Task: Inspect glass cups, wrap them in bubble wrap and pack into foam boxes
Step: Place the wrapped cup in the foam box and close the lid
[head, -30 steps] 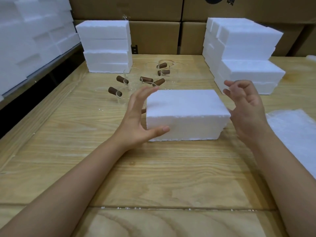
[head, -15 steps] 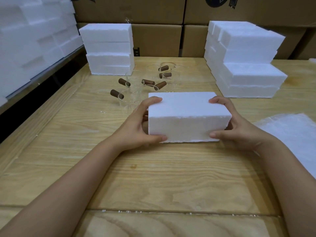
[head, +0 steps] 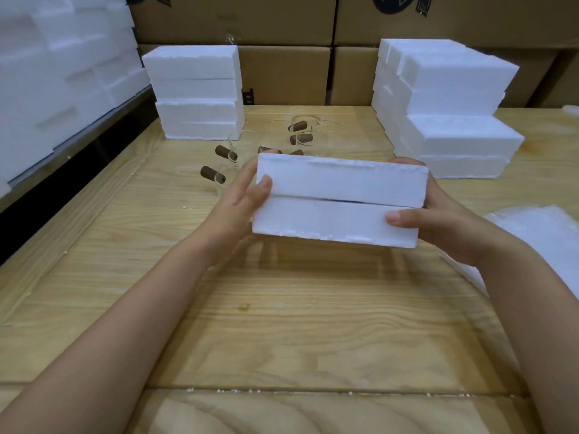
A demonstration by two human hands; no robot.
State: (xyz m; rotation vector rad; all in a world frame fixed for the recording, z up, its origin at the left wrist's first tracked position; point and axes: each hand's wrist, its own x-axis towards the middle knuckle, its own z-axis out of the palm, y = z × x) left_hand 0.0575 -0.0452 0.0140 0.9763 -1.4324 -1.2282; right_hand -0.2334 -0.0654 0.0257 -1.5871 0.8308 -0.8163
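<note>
Left hand [head: 241,198] grips the 9 o'clock end of a white foam box [head: 338,189], thumb pressed on the face turned toward the camera and fingers wrapped round behind its top edge. The right hand [head: 438,220] clasps the 3 o'clock end in the same way, thumb laid across the lower half and fingers hidden behind. Between them the box is held clear of the wooden worktop [head: 282,324], with its shadow on the wood below. It is tilted so that the seam between its two halves runs across the visible face, with a thin dark gap toward the right. Beyond it at 12 o'clock stand the glass cups [head: 301,138] with brown handles, partly hidden by the box. A bubble wrap sheet [head: 539,233] lies at 3 o'clock. Foam box stacks sit at 11 o'clock [head: 195,95] and 1 o'clock [head: 448,114], backed by cardboard cartons [head: 282,73].
</note>
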